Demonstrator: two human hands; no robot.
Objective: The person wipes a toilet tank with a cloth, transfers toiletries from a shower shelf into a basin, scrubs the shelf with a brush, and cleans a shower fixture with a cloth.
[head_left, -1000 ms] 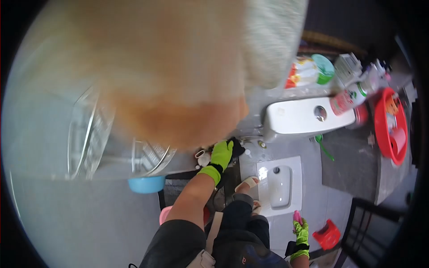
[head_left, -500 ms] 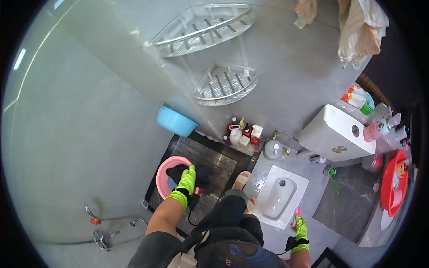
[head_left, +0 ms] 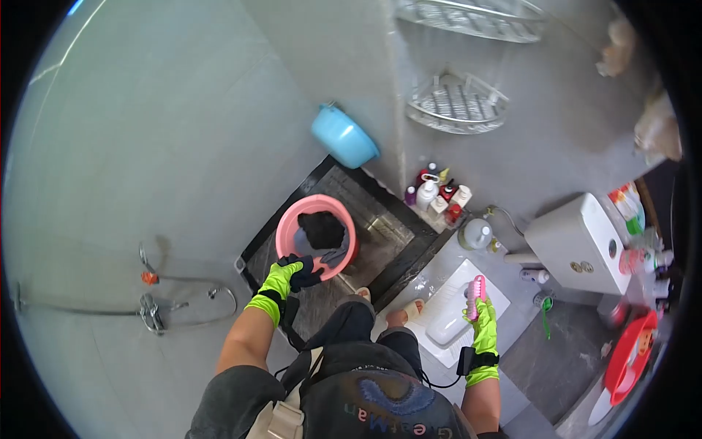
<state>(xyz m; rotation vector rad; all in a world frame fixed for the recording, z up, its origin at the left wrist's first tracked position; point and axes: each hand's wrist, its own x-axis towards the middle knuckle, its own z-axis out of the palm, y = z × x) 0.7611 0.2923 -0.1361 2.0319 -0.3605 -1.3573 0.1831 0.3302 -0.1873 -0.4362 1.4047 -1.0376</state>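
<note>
My left hand (head_left: 282,276), in a yellow-green glove, is closed around a small dark cloth (head_left: 306,276) at the near rim of a pink basin (head_left: 285,223). A black cloth (head_left: 320,228) and greyish-blue cloth (head_left: 335,255) lie inside the basin. Out to the right, my right hand (head_left: 484,325), gloved the same way, grips a pink scrub brush (head_left: 477,293) in front of the squat toilet (head_left: 446,325). The brush is held upright, away from the basin and cloths.
A light-blue basin (head_left: 344,137) leans against the wall. Several bottles (head_left: 439,197) crowd the raised dark shower edge (head_left: 409,245). A white tank (head_left: 578,245) and red basin (head_left: 633,358) are at right. Shower hose and tap (head_left: 152,314) are on the left.
My left hand has shifted from over the pink basin to its near rim, with dark cloth in it. My right hand has raised the brush forward over the squat toilet. The view has turned.
</note>
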